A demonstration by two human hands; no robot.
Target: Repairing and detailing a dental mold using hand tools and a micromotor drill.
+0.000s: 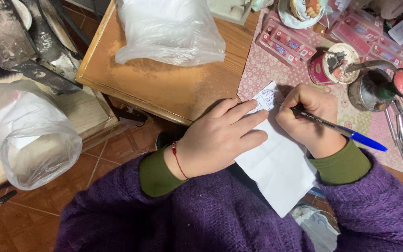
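The right hand (309, 117) has a blue-capped pen (339, 128) pinched between its fingers, tip down on the top corner of a white slip of paper (278, 163) — the writing step looks to be well under way, with a few lines of ink already showing at that upper end. The left hand (220, 137) lies flat across the paper's left edge, fingers stretched out and relaxed, gripping nothing, just pressing the sheet down so it holds. The paper itself sits at the near edge of the work surface, half on the wooden table (164, 84) and half on a pink patterned mat (262, 70), its lower end hanging out over the person's purple sweater. To carry on down the slip, I'd judge the pen needs small, controlled strokes and the flat hand needs to keep its weight on, since so much of the sheet is unsupported — it could easily slide or buckle. Around the work: a round tin (334, 65) of small metal parts just beyond the pen hand, a row of pink boxes (285, 44) further back, metal tools (399, 128) off to the right, and a clear plastic bag (169, 30) on the bare wood. A second bag (31, 135) sits on a lower ledge to the left, and beneath it all runs a reddish tiled floor (113, 154).
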